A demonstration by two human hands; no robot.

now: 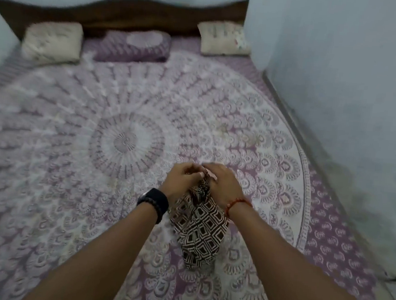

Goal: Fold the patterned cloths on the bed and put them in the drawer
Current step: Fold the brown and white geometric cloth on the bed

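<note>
Left hand point(181, 177) and right hand point(223, 181) meet at lower centre of frame, both pinching the top of the black-and-white patterned cloth point(200, 230); it hangs straight below them, long axis vertical, above the bed point(70, 161).

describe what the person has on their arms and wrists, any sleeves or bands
Both forearms are bare, with no sleeves in view. The left wrist carries a black watch with a wide dark strap, and a band of dark beads sits right beside it. The right wrist has a thin red-orange thread bracelet with small beads. No rings can be made out on the left hand or right hand; the picture is slightly blurred.
</note>
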